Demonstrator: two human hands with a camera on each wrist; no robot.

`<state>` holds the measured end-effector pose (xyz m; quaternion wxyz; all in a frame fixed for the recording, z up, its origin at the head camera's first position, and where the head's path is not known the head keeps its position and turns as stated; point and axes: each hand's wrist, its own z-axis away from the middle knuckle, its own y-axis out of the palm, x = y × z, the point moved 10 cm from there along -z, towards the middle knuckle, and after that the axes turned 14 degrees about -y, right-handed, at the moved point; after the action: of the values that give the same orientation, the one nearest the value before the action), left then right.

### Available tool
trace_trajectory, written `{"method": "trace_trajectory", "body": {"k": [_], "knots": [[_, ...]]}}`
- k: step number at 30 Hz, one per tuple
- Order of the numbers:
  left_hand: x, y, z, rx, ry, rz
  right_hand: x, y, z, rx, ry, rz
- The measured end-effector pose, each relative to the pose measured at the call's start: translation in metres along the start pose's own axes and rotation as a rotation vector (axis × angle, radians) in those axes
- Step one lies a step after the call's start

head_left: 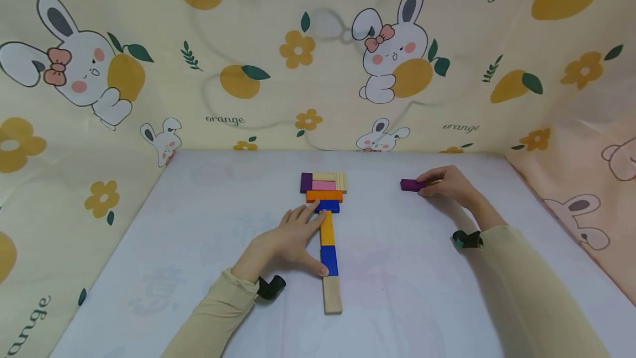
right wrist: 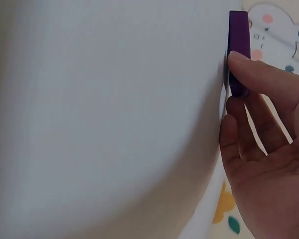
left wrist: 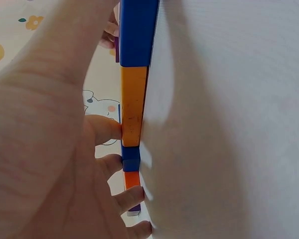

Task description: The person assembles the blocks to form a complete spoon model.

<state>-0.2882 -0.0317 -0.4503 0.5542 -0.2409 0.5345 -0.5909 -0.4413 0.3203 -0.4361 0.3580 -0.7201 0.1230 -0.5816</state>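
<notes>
On the white table stands a column of coloured blocks: a plain wood block (head_left: 332, 295) nearest, then a blue block (head_left: 329, 261), a yellow block (head_left: 327, 228), a shorter blue block (head_left: 328, 206) laid crosswise and an orange block (head_left: 324, 196). My left hand (head_left: 292, 241) lies along the column's left side, fingers spread. Its thumb touches the blue block and its fingertips reach the yellow and crosswise blue ones. Off to the right, my right hand (head_left: 453, 188) pinches a purple block (right wrist: 240, 45) between thumb and fingers, close to the tabletop.
Beyond the orange block is a rectangular cluster with a purple block (head_left: 306, 182), a pink block (head_left: 324, 185) and pale wood blocks (head_left: 340, 182). A cloth (head_left: 278, 104) printed with rabbits and oranges rises behind the table (head_left: 199, 209).
</notes>
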Motion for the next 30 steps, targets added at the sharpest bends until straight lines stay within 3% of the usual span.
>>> {"method": "trace_trajectory", "body": {"k": [10,21,30], "knots": [[0.000,0.001,-0.001,0.003,0.002,-0.005,0.026,0.023,-0.021,-0.007,-0.037,-0.022],[-0.001,-0.002,0.000,-0.009,0.018,-0.014,0.092,0.067,-0.062,-0.117,-0.158,-0.168],[0.000,-0.001,-0.001,0.002,0.016,-0.032,0.123,0.113,-0.095,-0.073,-0.217,-0.142]]}}
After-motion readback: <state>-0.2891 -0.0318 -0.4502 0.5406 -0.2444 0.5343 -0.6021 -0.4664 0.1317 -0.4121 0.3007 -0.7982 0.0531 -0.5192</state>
